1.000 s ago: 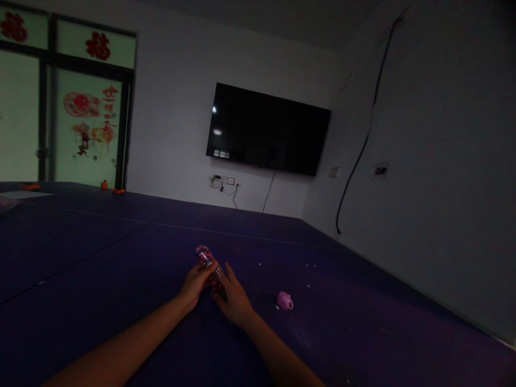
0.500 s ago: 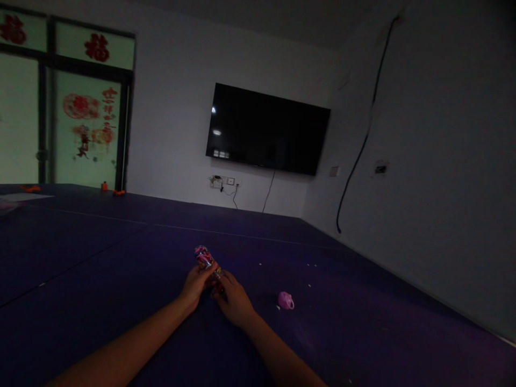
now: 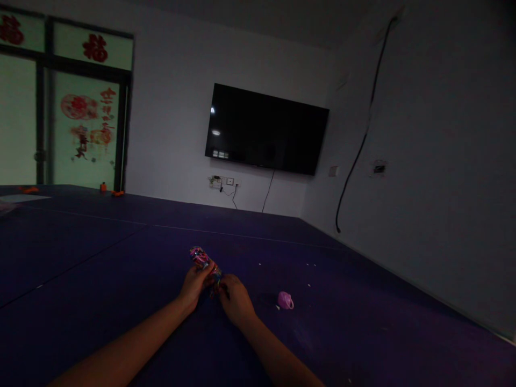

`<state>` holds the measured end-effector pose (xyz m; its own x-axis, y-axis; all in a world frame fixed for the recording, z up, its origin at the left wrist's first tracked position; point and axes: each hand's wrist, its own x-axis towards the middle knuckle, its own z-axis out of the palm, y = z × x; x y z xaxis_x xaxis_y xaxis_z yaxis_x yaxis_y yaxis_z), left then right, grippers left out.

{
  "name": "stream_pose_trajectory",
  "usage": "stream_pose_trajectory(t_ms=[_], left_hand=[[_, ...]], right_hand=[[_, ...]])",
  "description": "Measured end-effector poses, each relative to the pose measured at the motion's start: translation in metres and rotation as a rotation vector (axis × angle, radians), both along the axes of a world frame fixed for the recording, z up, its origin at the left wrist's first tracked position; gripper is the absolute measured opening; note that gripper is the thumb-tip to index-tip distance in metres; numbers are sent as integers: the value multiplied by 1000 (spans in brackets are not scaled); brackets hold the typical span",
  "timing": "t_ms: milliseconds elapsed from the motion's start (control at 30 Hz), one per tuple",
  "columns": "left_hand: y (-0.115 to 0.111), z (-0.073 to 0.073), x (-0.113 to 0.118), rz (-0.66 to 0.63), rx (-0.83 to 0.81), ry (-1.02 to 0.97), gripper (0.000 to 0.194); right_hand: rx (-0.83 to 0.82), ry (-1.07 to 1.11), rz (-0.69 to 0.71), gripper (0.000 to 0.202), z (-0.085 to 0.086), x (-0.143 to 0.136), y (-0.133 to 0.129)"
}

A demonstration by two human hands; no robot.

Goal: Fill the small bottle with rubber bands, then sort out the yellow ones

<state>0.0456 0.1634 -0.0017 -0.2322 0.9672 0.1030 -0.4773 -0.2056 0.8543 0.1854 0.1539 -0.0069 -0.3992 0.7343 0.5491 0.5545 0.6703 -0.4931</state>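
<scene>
My left hand [image 3: 195, 284] is closed around a small clear container [image 3: 205, 259] packed with pink, blue and other bright pieces, perhaps bands. The container tilts, its far end pointing up and left. At its near end, my right hand [image 3: 236, 301] has its fingers curled and pinched together, touching or close to the colourful bits there. What those fingertips hold is too dark and small to make out. To the right of my right hand, a pink lid-like piece with a ring handle [image 3: 285, 300] lies on the dark purple table [image 3: 181, 344].
Small white scraps [image 3: 308, 285] are scattered around the pink piece. Orange objects [image 3: 117, 193] and a white sheet [image 3: 24, 198] lie at the far left. A wall-mounted television [image 3: 266, 129] hangs beyond, and a black cable [image 3: 355, 161] runs down the right wall.
The container has shifted slightly left in my left hand. My right hand has turned, its fingers bunching closer at the container's near end.
</scene>
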Motion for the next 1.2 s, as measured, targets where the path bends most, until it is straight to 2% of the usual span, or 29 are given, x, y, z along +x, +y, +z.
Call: stream_pose_trajectory(t_ms=[300,500,833,1067,1200], left_hand=[[-3,2,-1,-14,-16,10,33],[-2,0,-1,1,-23,6,30],[-2,2,-2,-27,-34,29,30],[-6,4,0,-74,-27,100,36],[-7,3,1,-87,-16,118,39]], right_hand=[[47,61,-57,24,0,-1,-4],[54,108,-58,33,3,0,-7],[-37,-109,-13,67,0,1,-8],[-49,-174,-16,77,-3,1,-7],[-41,-186,-22,73,-2,0,-7]])
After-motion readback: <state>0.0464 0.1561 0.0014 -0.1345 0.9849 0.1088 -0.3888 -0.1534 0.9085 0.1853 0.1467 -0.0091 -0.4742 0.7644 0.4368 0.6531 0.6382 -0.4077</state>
